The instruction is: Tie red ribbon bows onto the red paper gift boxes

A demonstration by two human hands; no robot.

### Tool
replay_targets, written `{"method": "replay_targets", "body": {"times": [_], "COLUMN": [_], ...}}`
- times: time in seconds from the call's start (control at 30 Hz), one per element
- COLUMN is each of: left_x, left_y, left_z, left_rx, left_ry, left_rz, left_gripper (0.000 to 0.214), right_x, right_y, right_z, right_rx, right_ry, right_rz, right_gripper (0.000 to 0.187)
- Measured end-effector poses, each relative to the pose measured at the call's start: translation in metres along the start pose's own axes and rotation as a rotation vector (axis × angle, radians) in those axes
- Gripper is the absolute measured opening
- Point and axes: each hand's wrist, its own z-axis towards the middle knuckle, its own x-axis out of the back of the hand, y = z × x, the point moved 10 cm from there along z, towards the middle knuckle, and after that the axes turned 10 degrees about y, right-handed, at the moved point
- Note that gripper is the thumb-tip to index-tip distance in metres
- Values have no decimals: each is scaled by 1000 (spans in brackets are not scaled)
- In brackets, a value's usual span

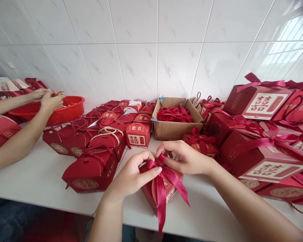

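Note:
A small red gift box (170, 193) sits near the front edge of the white table (40, 174). A dark red satin ribbon (164, 181) is tied on top of it, its tails hanging over the front. My left hand (131, 176) pinches the left loop of the bow between thumb and fingers. My right hand (184, 158) pinches the right side of the bow at the knot. Both hands are closed on the ribbon above the box.
A cardboard box (176, 129) full of red ribbons stands at the back centre. Red gift boxes (91, 148) with cord handles crowd the left. Ribbon-tied boxes (262, 158) are stacked on the right. Another person's hands (46, 99) work over a red basin (65, 112) at the far left.

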Motion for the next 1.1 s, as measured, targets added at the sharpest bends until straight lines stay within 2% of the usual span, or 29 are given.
{"method": "replay_targets", "body": {"times": [0.23,0.5,0.73,0.87,1.1], "left_x": [5,2,4,5,2], "left_y": [3,0,-1,-5,-9], "left_z": [0,1,3,3,4], "left_rx": [-15,-5,12,39,57], "left_ry": [-4,-21,55,79,44], "left_rz": [8,-4,-31,-17,-48], "left_gripper": [19,20,26,24,12], "right_x": [0,3,10,9,-8], "right_y": [-12,-5,-12,-9,6], "right_z": [0,2,0,0,-9], "right_rx": [102,86,123,57,-127], "right_ry": [4,70,57,17,-180], "right_rz": [-48,-44,-53,39,272], "right_gripper": [37,16,30,32,30]}}
